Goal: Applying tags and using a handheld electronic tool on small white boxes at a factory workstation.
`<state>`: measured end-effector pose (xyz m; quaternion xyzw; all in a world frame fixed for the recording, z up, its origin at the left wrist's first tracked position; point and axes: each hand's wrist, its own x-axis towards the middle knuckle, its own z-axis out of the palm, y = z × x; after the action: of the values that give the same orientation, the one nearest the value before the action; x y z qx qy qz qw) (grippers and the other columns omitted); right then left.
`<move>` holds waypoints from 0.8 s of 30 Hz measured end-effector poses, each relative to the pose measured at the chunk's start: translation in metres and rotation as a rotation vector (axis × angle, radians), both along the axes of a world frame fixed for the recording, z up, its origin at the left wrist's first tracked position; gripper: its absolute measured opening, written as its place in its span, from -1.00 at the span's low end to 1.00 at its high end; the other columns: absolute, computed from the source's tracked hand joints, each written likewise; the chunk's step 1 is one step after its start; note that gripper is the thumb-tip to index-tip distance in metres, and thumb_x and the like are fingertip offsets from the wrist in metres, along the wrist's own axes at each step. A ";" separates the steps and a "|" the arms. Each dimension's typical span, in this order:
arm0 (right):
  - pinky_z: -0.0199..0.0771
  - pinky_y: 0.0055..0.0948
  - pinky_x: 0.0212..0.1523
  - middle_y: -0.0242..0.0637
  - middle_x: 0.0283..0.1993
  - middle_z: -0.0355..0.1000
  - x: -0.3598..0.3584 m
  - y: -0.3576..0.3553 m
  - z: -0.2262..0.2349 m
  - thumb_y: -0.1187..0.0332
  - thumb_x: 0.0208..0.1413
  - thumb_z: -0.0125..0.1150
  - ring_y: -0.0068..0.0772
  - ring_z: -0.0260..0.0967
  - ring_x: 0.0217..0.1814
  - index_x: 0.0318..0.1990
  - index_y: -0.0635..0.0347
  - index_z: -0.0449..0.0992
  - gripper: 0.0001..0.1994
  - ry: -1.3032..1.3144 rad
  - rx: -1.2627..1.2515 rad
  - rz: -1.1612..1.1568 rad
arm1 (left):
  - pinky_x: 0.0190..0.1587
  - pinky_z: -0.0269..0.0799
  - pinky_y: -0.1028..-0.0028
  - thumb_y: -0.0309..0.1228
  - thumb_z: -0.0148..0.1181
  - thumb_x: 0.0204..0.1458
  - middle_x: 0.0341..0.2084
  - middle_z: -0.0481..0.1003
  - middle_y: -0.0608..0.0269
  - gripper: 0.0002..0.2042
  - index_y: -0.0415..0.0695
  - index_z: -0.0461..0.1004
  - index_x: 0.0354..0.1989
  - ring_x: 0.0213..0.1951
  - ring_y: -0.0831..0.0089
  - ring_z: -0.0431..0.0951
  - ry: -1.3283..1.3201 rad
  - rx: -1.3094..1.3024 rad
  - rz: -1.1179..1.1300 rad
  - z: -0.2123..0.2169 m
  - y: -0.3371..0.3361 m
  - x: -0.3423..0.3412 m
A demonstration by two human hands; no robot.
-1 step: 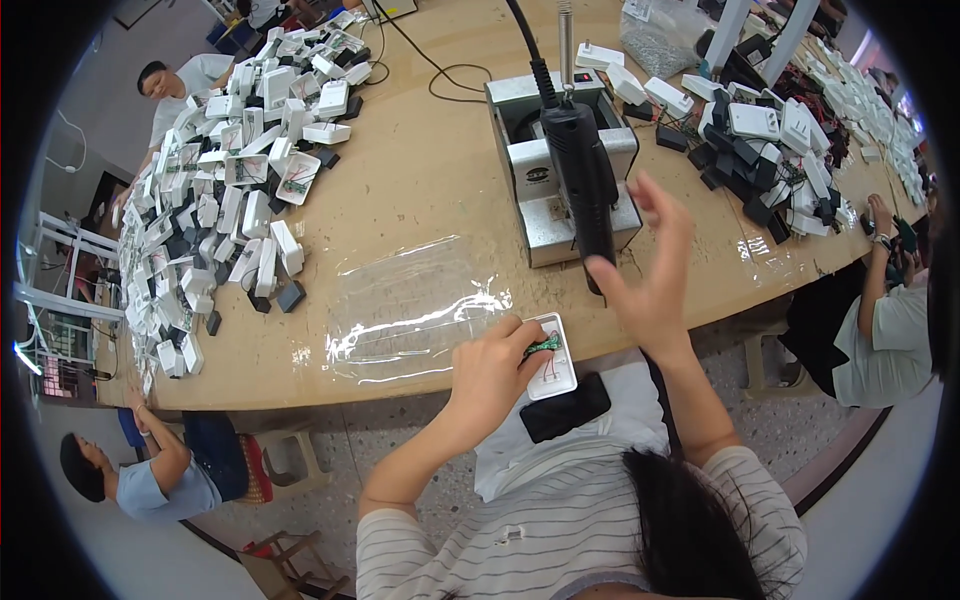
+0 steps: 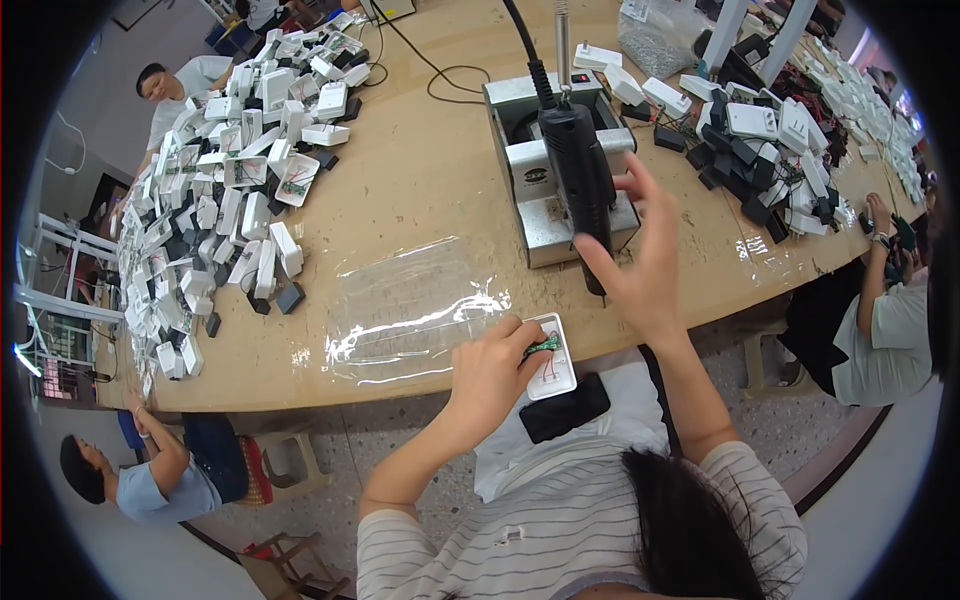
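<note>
At the table's near edge, my left hand (image 2: 490, 365) is closed over the left side of a shallow white plastic casing (image 2: 562, 378). Its fingertips pinch a small green circuit board (image 2: 546, 344) inside, and thin red wires run below the board. My right hand (image 2: 645, 265) is open, thumb and fingers spread around the right side of a black electric screwdriver (image 2: 580, 175). The thumb overlaps the tool's lower body; whether it touches is unclear. The screwdriver hangs upright from a coil spring (image 2: 562, 45), in front of a metal screw feeder box (image 2: 540, 222).
A large heap of white casings and black blocks (image 2: 230, 190) covers the table's left; another pile (image 2: 760, 150) lies at right. A clear plastic sheet (image 2: 410, 310) is taped down left of my hands. A black phone (image 2: 565, 408) rests on my lap. Other people sit around the table.
My right hand has moved slightly left and closer to the electric screwdriver, its thumb now over the tool. My left hand and the casing stay in place.
</note>
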<state>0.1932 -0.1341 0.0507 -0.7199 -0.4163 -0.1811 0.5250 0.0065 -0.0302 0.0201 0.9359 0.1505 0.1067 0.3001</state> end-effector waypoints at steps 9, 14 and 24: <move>0.50 -0.43 -0.10 -0.29 -0.19 0.38 0.013 0.019 -0.029 0.12 0.34 0.16 -0.49 0.40 -0.30 0.14 0.27 0.23 -0.55 0.395 0.347 0.379 | -0.49 0.40 0.26 -0.30 0.43 -0.01 -0.49 0.49 0.26 -0.82 -0.06 0.59 -0.31 -0.52 0.25 0.58 -0.031 0.041 0.037 -0.003 -0.004 0.003; 0.52 -0.45 -0.41 -0.25 -0.34 0.35 0.019 0.017 0.030 -0.23 0.31 0.00 -0.49 0.36 -0.49 0.36 0.36 0.08 -0.20 0.419 0.537 0.454 | -0.48 0.38 0.13 -0.32 0.34 0.07 -0.42 0.44 0.22 -0.84 -0.05 0.53 -0.25 -0.46 0.08 0.57 -0.004 -0.002 0.017 -0.001 -0.002 0.000; 0.36 -0.47 -0.49 -0.20 -0.43 0.35 0.039 0.048 0.041 -0.54 0.21 -0.58 -0.44 0.27 -0.56 0.31 0.31 0.17 0.00 0.470 0.529 0.558 | -0.48 0.38 0.14 -0.33 0.35 0.06 -0.42 0.45 0.22 -0.84 -0.05 0.52 -0.26 -0.46 0.08 0.57 -0.017 -0.033 0.017 -0.002 -0.003 0.000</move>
<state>0.2323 -0.0856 0.0920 -0.4427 -0.4034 0.0355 0.8000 0.0061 -0.0336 0.0178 0.9286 0.1577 0.1146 0.3157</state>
